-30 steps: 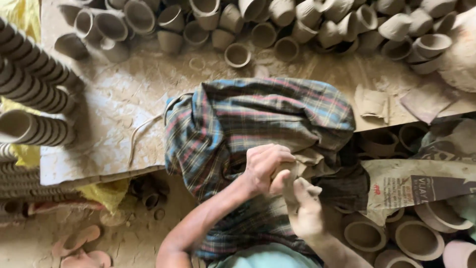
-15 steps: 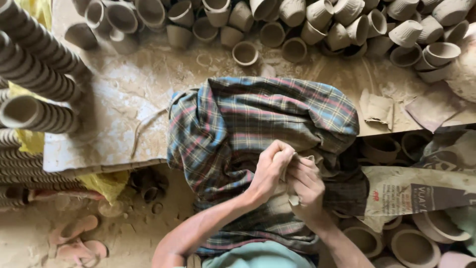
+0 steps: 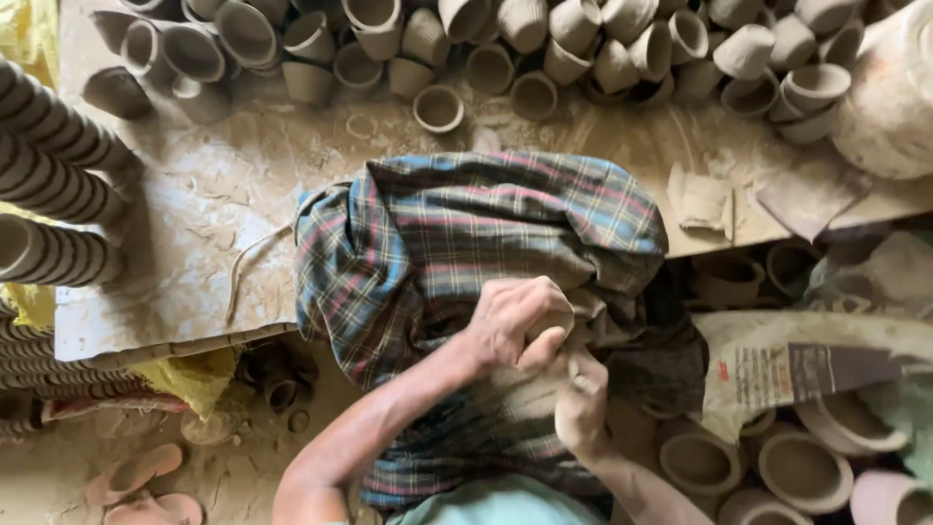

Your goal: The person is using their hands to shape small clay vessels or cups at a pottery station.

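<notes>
Both hands pulled in tighter on the plaid cloth (image 3: 457,243) versus half a second ago; left hand (image 3: 515,321) now curled over the right hand (image 3: 581,413).

Left hand clenched, fingers wrapped round a small clay-coloured lump, probably a cup; it's mostly covered, so shape is unclear. Right hand grips the same spot from below, thumb up, touching the left. Cloth lies in the lap and drapes onto the dusty surface (image 3: 194,243). Clay cups (image 3: 437,107) line the far edge, stacks at left cut off by frame. Forearms hide the lower cloth.
</notes>
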